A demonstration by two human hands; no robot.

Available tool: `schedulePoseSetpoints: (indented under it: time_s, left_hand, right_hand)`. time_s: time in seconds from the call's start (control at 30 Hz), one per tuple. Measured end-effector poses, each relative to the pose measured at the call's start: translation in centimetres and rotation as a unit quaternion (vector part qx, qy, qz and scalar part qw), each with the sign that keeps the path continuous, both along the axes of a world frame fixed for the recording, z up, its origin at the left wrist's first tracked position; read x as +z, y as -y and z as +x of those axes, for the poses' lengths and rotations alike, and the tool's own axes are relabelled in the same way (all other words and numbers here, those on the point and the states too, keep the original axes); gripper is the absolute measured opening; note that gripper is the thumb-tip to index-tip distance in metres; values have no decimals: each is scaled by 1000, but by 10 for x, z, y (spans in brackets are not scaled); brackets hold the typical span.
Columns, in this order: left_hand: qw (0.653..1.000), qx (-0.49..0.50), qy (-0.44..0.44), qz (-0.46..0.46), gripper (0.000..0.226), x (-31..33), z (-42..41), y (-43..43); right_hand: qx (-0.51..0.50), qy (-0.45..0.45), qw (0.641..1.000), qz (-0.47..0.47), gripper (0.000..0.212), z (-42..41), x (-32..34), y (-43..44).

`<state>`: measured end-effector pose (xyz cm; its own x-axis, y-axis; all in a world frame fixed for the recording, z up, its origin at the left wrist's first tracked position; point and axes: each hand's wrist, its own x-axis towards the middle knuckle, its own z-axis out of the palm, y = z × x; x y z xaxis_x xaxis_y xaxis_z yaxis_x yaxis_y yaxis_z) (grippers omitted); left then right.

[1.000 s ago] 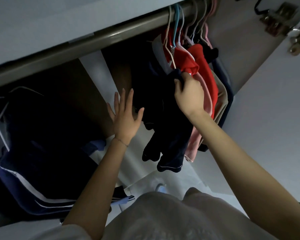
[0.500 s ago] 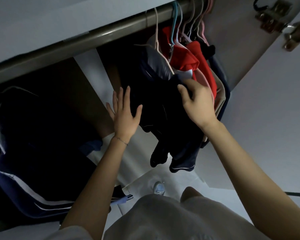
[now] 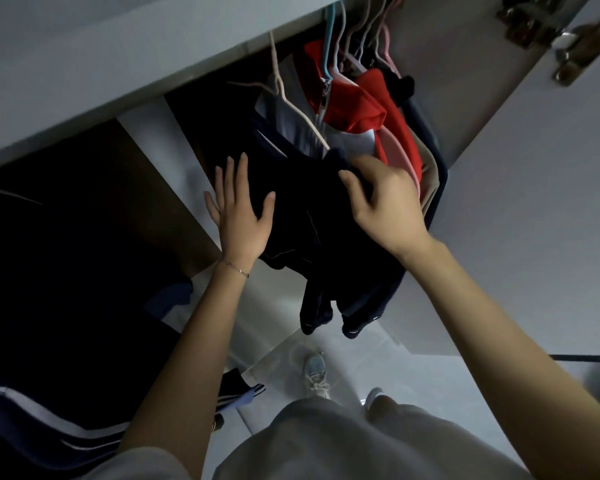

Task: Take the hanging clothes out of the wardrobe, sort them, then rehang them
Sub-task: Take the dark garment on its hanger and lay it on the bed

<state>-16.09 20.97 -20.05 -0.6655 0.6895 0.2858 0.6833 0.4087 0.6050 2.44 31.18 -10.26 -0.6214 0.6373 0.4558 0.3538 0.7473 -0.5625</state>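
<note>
Head view: the wardrobe point(image 3: 118, 64) stands open, with hung clothes point(image 3: 364, 102) packed tight at its right end. The dark garment point(image 3: 312, 220) hangs at the left edge of that bunch on a pale hanger point(image 3: 281, 84), so you can probably lift it out alone. Your right hand point(image 3: 385, 206) pinches a fold near the garment's top edge; the cloth sits clamped between the curled fingers point(image 3: 352, 180). Your left hand point(image 3: 239, 220) lies flat against the garment's left side, digits straight and spread, apparently to steady it.
</note>
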Motion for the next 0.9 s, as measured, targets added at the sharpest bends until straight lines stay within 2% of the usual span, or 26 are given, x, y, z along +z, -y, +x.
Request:
schedulePoseSetpoints:
  time_s: [0.37, 0.63, 0.77, 0.9]
  left_hand:
    - [998, 24, 27, 52, 69, -2, 1, -15]
    - [999, -16, 5, -39, 49, -22, 23, -7]
    - [995, -93, -16, -38, 32, -33, 50, 2]
    - [985, -165, -18, -52, 29, -48, 97, 4]
  right_hand:
    - [12, 31, 998, -49, 33, 45, -43, 8]
    - [6, 53, 998, 25, 31, 121, -66, 23]
    - [-45, 55, 996, 58, 28, 180, -75, 42]
    - [-86, 92, 991, 34, 29, 239, -93, 68]
